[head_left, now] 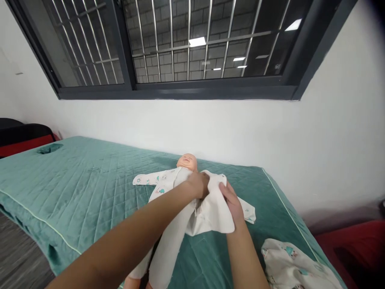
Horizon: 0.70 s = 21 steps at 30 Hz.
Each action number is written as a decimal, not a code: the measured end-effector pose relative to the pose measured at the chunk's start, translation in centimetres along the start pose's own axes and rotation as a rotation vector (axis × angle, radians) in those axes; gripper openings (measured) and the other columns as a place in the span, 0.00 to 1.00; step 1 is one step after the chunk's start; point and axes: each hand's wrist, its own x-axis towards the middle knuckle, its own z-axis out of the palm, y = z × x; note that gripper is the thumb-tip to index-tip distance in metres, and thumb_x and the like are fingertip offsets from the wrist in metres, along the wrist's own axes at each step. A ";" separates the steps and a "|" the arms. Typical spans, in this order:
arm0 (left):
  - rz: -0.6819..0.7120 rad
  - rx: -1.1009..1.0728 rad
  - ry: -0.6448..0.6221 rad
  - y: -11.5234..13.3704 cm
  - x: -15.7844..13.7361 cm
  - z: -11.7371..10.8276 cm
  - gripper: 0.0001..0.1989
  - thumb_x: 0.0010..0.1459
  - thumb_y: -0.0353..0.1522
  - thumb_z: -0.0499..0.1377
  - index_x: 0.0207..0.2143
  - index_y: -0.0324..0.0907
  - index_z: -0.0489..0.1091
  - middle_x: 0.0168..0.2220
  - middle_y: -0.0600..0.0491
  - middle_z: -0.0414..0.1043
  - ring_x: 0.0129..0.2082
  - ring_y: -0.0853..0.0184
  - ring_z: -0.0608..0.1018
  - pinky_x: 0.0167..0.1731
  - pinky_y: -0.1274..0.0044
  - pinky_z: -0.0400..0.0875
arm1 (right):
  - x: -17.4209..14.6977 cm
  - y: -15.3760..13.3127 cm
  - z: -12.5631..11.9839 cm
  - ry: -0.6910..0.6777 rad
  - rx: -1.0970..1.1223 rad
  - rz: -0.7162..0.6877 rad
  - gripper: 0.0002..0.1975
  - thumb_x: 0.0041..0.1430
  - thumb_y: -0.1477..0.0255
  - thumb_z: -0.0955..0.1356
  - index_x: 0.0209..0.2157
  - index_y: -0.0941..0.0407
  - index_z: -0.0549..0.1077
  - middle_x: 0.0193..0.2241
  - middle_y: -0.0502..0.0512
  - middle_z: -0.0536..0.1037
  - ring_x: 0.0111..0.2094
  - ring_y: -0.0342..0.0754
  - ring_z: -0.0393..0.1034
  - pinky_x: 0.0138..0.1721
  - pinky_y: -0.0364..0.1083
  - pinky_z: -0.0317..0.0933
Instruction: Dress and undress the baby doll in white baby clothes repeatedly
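Note:
A baby doll point(187, 161) lies on its back on a green quilted bed cover point(99, 172), its head toward the wall. It has white leggings point(168, 253) and a white printed baby jacket point(164, 188) whose front is spread apart. My left hand point(199, 184) reaches over the doll's chest, fingers curled at the jacket's inner side; what they hold is hidden. With my right hand point(233, 200) I grip the edge of the jacket's front panel point(215, 208), lifted and turned to its plain inside. One printed sleeve sticks out on either side.
A crumpled printed baby garment point(297, 265) lies at the bed's near right corner. The bed has a face hole point(49, 148) at the far left. Behind stands a white wall with a barred window point(198, 44). Red-and-black items point(27, 138) are at the left; something red point(355, 249) is at the right.

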 end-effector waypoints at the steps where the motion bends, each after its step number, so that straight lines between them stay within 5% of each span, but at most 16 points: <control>1: -0.016 -0.018 0.011 -0.8 -0.7 -0.5 0.13 0.52 0.31 0.61 0.42 0.38 0.74 0.43 0.40 0.78 0.45 0.54 0.78 0.47 0.70 0.68 | -0.1 0.3 0.3 -0.059 -0.014 0.032 0.23 0.47 0.66 0.76 0.46 0.51 0.73 0.39 0.52 0.81 0.38 0.54 0.77 0.41 0.49 0.70; 5: -0.100 -0.111 0.073 -4.3 -3.5 -2.4 0.15 0.60 0.35 0.54 0.47 0.43 0.73 0.46 0.45 0.77 0.45 0.57 0.78 0.43 0.71 0.70 | -0.3 1.6 1.7 -0.358 -0.073 0.116 0.24 0.44 0.70 0.76 0.45 0.51 0.73 0.48 0.53 0.78 0.43 0.54 0.75 0.41 0.47 0.68; 8: -0.188 -0.388 0.146 -6.1 -4.5 -3.2 0.18 0.65 0.39 0.47 0.46 0.43 0.73 0.46 0.48 0.77 0.44 0.60 0.78 0.44 0.72 0.70 | -0.6 2.1 2.8 -0.504 -0.135 0.142 0.25 0.47 0.72 0.74 0.49 0.52 0.72 0.55 0.56 0.73 0.52 0.54 0.70 0.50 0.48 0.64; 12: -0.156 -0.681 0.077 -6.9 -4.9 -3.5 0.22 0.54 0.44 0.61 0.47 0.42 0.74 0.47 0.50 0.77 0.45 0.59 0.78 0.44 0.75 0.70 | -1.3 1.8 3.2 -0.599 -0.244 0.189 0.22 0.55 0.70 0.71 0.52 0.52 0.71 0.61 0.59 0.67 0.51 0.53 0.71 0.46 0.48 0.65; 16: -0.097 -0.622 -0.057 -7.0 -4.5 -3.4 0.27 0.47 0.34 0.65 0.52 0.44 0.71 0.51 0.51 0.75 0.46 0.59 0.77 0.42 0.76 0.70 | -1.5 0.9 3.1 -0.676 -0.261 0.249 0.21 0.58 0.67 0.70 0.54 0.51 0.70 0.63 0.62 0.65 0.58 0.58 0.66 0.45 0.49 0.65; 21: -0.161 -0.600 0.249 -8.0 -2.7 -1.8 0.13 0.51 0.27 0.59 0.41 0.42 0.75 0.43 0.51 0.77 0.42 0.62 0.77 0.42 0.75 0.70 | -1.5 1.1 2.7 -0.755 -0.258 0.263 0.20 0.57 0.66 0.72 0.52 0.51 0.72 0.62 0.62 0.67 0.59 0.59 0.65 0.51 0.53 0.63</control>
